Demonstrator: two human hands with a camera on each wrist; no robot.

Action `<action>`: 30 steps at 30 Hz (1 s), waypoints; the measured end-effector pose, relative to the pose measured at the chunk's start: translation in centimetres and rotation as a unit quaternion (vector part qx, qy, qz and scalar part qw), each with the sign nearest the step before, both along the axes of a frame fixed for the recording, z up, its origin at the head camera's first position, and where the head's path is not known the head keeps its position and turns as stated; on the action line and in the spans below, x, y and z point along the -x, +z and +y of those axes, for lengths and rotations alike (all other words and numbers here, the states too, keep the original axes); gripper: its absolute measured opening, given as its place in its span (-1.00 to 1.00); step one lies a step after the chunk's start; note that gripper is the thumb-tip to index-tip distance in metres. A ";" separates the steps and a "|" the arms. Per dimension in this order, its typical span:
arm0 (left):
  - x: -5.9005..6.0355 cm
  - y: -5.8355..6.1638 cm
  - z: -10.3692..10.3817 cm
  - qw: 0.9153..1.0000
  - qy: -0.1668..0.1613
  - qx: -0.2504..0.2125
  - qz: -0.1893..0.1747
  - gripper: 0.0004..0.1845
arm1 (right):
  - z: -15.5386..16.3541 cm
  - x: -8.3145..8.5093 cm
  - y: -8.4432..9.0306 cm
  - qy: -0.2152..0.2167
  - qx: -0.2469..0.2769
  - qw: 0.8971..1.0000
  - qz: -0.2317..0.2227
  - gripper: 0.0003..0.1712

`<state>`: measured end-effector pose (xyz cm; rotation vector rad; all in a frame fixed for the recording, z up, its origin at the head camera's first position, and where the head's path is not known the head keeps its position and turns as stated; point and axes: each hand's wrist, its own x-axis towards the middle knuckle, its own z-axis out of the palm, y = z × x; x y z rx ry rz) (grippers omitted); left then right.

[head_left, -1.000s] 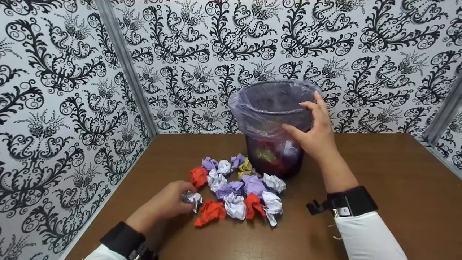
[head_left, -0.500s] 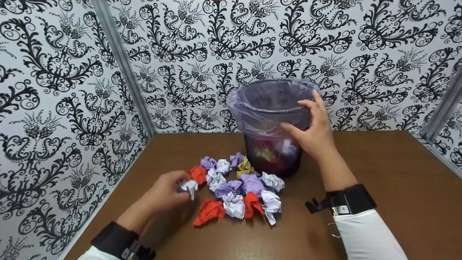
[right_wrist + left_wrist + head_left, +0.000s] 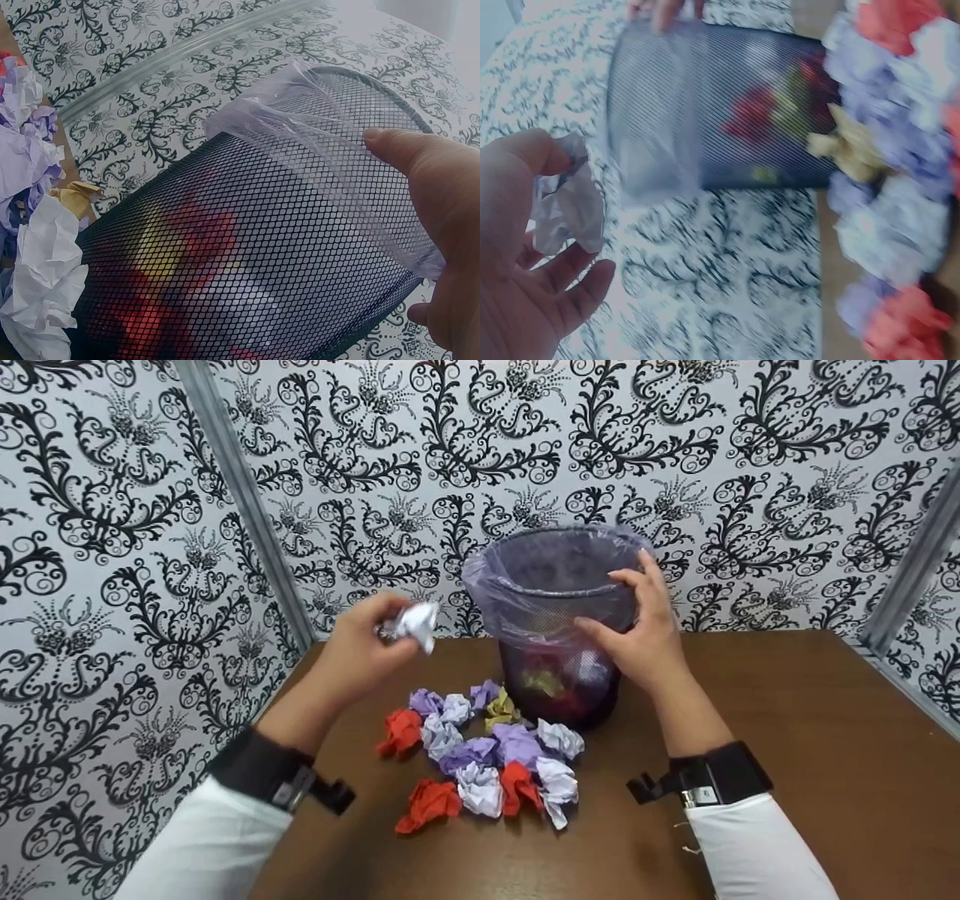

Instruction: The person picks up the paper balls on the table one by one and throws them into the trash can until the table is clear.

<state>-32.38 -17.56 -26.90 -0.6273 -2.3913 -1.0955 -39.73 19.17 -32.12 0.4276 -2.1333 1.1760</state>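
A crumpled white paper ball [image 3: 417,624] is pinched between the thumb and fingers of my left hand [image 3: 367,649], in the air left of the bin's rim. The left wrist view shows the same paper ball [image 3: 570,202] held near the fingertips. My right hand [image 3: 649,637] grips the right side of a dark mesh wastebasket [image 3: 559,682], thumb on its outer wall and fingers at the rim. A translucent purple bag [image 3: 487,585] lines the basket and folds over its rim. Through the mesh, red, yellow and white crumpled papers [image 3: 187,262] show inside.
On the brown table [image 3: 750,697], several crumpled papers lie in front of the wastebasket, among them a red one [image 3: 429,806], a purple one [image 3: 517,744], a yellow one [image 3: 501,709] and a white one [image 3: 480,789]. Patterned wall panels [image 3: 360,472] stand behind and at the left.
My left hand has lifted the white paper ball off the table and carried it up and toward the wastebasket. The right hand keeps its place on the basket.
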 end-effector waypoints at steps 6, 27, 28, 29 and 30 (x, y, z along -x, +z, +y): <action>1.6 3.9 2.8 0.997 0.014 -0.065 0.040 -0.66 | 0.0 0.0 0.0 0.001 0.001 1.000 0.002 -0.13; 8.8 6.9 11.9 0.987 0.052 -0.122 0.095 -0.62 | -0.1 -0.2 0.1 0.004 0.009 1.000 0.009 -0.12; 9.1 6.8 12.2 0.987 0.056 -0.117 0.091 -0.61 | -0.1 -0.2 0.1 0.004 0.009 1.000 0.008 -0.12; 9.5 6.5 12.5 0.988 0.060 -0.113 0.086 -0.60 | -0.1 -0.2 0.1 0.003 0.008 1.000 0.008 -0.12; 9.8 6.3 12.8 0.989 0.059 -0.111 0.078 -0.59 | -0.1 -0.2 0.2 0.003 0.008 1.000 0.008 -0.12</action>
